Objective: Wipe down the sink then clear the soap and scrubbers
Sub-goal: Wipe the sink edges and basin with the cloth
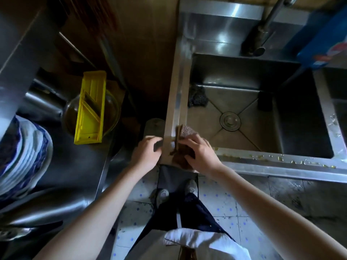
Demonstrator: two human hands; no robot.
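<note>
A working kitchen: steel sink, stacked plates, yellow slicer.

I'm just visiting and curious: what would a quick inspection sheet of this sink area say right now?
Surface: stainless steel sink, front rim spotted with droplets and yellowish bits; basin floor looks mostly bare around the round metal drain.
Job's things: brown wiping cloth draped over the sink's left front corner; dark wiry scrubber in the basin's far left corner; dark block, soap or sponge, cannot tell, at the right wall.
Clutter: yellow plastic slicer lying across a glass bowl; stacked blue-and-white plates.
Grips: right hand pressing the cloth; left hand holding a dark object, unclear what.
Cables: nothing seen.
Surroundings: grey tap, blue box, tiled floor.
</note>
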